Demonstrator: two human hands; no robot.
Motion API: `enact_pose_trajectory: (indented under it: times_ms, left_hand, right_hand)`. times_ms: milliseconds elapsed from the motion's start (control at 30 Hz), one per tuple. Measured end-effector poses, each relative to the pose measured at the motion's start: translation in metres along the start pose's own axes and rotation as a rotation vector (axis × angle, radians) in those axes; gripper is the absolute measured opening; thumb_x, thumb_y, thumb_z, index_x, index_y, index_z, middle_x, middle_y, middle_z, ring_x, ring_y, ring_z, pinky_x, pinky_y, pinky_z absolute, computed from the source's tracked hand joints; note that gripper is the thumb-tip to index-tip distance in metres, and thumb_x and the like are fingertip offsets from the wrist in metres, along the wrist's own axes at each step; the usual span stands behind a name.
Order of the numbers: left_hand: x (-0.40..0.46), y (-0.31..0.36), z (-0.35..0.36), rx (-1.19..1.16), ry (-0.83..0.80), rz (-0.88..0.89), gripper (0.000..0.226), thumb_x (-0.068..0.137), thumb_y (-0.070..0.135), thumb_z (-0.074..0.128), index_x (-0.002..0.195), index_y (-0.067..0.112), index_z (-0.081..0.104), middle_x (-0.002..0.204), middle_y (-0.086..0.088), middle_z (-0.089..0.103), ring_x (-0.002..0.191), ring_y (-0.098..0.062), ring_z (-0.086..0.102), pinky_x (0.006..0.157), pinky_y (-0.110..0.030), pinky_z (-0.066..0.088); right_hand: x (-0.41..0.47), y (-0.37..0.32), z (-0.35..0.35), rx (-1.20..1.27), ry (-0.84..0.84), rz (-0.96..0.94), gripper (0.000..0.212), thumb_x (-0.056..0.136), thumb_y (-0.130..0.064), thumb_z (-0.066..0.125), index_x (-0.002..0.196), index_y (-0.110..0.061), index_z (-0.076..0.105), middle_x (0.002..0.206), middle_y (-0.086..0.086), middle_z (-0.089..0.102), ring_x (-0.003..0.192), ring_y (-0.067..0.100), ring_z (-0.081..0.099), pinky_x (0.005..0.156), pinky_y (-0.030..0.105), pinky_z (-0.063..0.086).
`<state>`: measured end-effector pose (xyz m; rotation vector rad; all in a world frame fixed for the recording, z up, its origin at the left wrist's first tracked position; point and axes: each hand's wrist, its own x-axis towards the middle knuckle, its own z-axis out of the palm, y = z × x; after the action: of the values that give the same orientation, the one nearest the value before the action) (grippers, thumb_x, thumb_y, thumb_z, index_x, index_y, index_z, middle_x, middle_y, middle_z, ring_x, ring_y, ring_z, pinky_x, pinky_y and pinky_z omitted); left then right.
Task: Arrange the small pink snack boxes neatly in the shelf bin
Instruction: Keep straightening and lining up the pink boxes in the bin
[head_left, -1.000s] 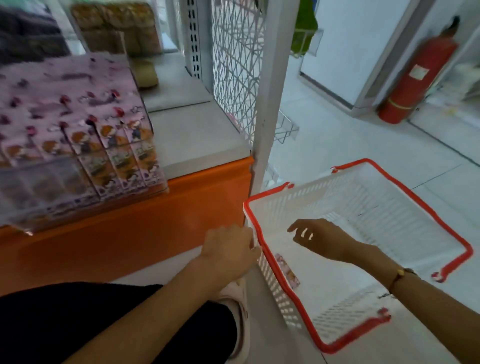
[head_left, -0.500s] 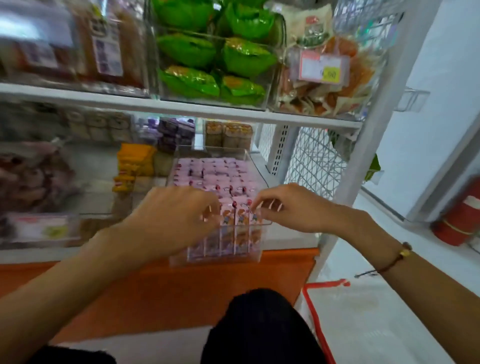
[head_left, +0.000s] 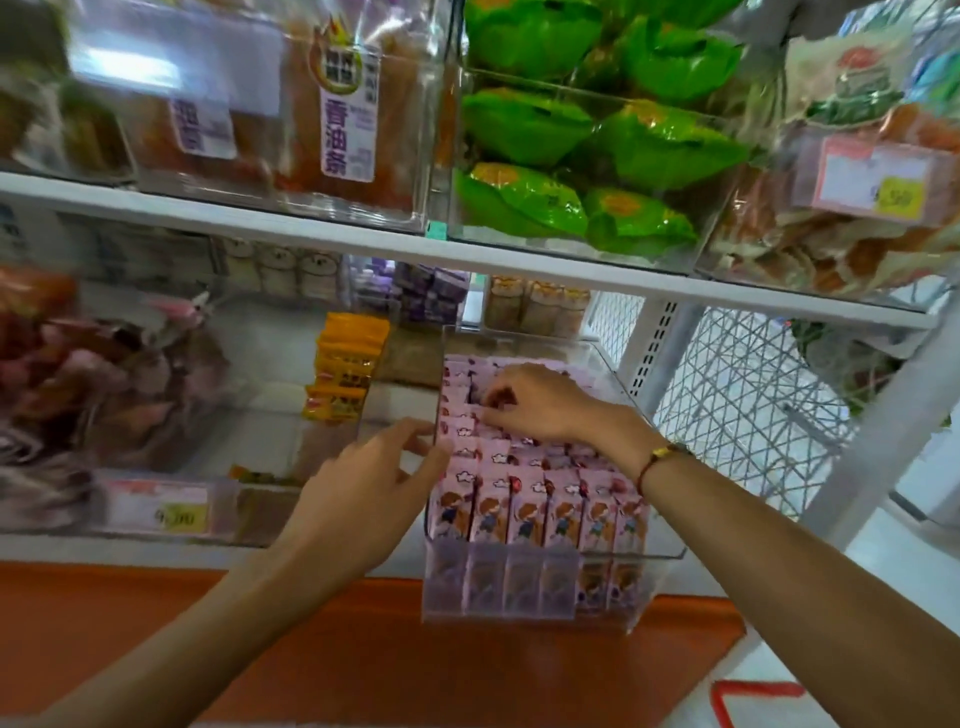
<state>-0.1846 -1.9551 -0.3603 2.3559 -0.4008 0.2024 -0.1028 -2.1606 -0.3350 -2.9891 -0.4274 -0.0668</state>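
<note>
Both hands have shifted since half a second ago: the right hand (head_left: 540, 402) now reaches deeper over the clear shelf bin (head_left: 660, 558), and the left hand (head_left: 371, 491) sits at the bin's left wall. Right fingers are curled down onto the pink snack boxes (head_left: 524, 512) in the middle rows; whether they pinch one cannot be told. Left fingers are loosely spread against the wall, holding nothing. Boxes stand upright in rows, filling the bin from front to back. Yellow packets (head_left: 345, 369) stand left of the bin, green bags (head_left: 597, 156) in a bin on the shelf above. A wire mesh panel (head_left: 737, 400) closes the right side. The bin's front overhangs the orange shelf base (head_left: 332, 644).
</note>
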Motion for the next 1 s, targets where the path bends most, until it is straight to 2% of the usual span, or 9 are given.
enact_pose_trajectory:
  times_ms: [100,200,333,467,600,667,767,900,1000]
  left_hand:
    - [0.002,-0.001,-0.002,-0.016,-0.027,0.003,0.041,0.091,0.060,0.037,0.120,0.037,0.054,0.102,0.026,0.056,0.080,0.004,0.059,0.084,-0.033,0.051]
    - [0.002,-0.003,-0.002,-0.011,-0.034,-0.004,0.042,0.089,0.062,0.036,0.117,0.037,0.055,0.096,0.027,0.056,0.077,0.009,0.056,0.077,-0.029,0.050]
    - [0.001,-0.003,-0.004,0.017,-0.028,-0.007,0.047,0.087,0.067,0.035,0.119,0.037,0.053,0.099,0.026,0.056,0.079,0.009,0.057,0.071,-0.029,0.054]
    - [0.007,0.003,-0.016,0.033,0.135,-0.010,0.050,0.087,0.065,0.042,0.125,0.033,0.051,0.116,0.016,0.061,0.075,0.006,0.049,0.068,-0.025,0.042]
    - [0.015,0.020,-0.027,0.040,0.275,0.098,0.048,0.088,0.057,0.050,0.129,0.031,0.049,0.126,0.010,0.057,0.089,0.000,0.046,0.058,-0.015,0.029]
    - [0.016,0.028,-0.023,-0.063,0.240,0.155,0.054,0.085,0.061,0.050,0.131,0.032,0.046,0.125,0.011,0.056,0.093,-0.002,0.052,0.064,-0.016,0.040]
    - [0.007,0.035,-0.013,-0.226,0.124,0.232,0.069,0.073,0.074,0.040,0.131,0.037,0.044,0.120,0.015,0.059,0.096,0.000,0.061,0.079,-0.029,0.056]
    - [0.000,0.029,-0.006,-0.383,0.131,0.275,0.050,0.075,0.067,0.050,0.118,0.042,0.055,0.100,0.028,0.064,0.085,0.008,0.063,0.062,-0.019,0.057]
    - [0.000,0.022,-0.003,-0.503,0.140,0.202,0.049,0.075,0.060,0.057,0.115,0.034,0.062,0.096,0.022,0.069,0.082,0.001,0.066,0.056,-0.020,0.055]
  right_hand:
    - [0.007,-0.003,-0.003,-0.036,-0.040,-0.004,0.018,0.092,-0.035,0.057,0.087,-0.018,0.063,0.095,0.002,0.064,0.083,0.017,0.057,0.068,0.030,0.045]
    - [0.003,-0.004,-0.009,0.005,0.028,-0.034,0.011,0.090,-0.029,0.061,0.090,-0.021,0.068,0.096,-0.002,0.066,0.085,0.015,0.060,0.069,0.028,0.047]
    - [-0.015,-0.008,-0.008,0.103,0.380,-0.040,0.010,0.091,-0.024,0.061,0.093,-0.019,0.068,0.097,-0.005,0.065,0.080,0.004,0.055,0.059,0.008,0.033]
    - [-0.040,-0.021,-0.016,0.445,0.800,0.094,0.014,0.094,-0.025,0.055,0.097,-0.012,0.062,0.087,-0.007,0.061,0.074,0.000,0.056,0.056,0.010,0.046]
    - [-0.070,-0.048,-0.022,0.785,1.043,0.131,0.013,0.095,-0.021,0.056,0.093,-0.009,0.060,0.083,-0.008,0.061,0.073,-0.007,0.057,0.061,0.007,0.045]
    - [-0.082,-0.059,-0.025,0.910,1.046,0.157,0.015,0.095,-0.023,0.056,0.093,-0.010,0.061,0.080,-0.007,0.062,0.072,-0.007,0.058,0.064,0.009,0.047]
    - [-0.094,-0.070,-0.029,1.170,0.929,0.193,0.014,0.092,-0.028,0.060,0.092,-0.015,0.064,0.074,-0.008,0.067,0.074,0.005,0.065,0.069,0.021,0.055]
    - [-0.096,-0.074,-0.028,1.411,0.795,0.180,0.021,0.089,-0.027,0.064,0.098,-0.009,0.067,0.074,-0.008,0.069,0.071,0.005,0.067,0.064,0.017,0.053]
    - [-0.092,-0.072,-0.023,1.513,0.599,0.152,0.021,0.090,-0.031,0.060,0.103,-0.017,0.068,0.083,-0.006,0.070,0.084,0.009,0.068,0.072,0.020,0.052]
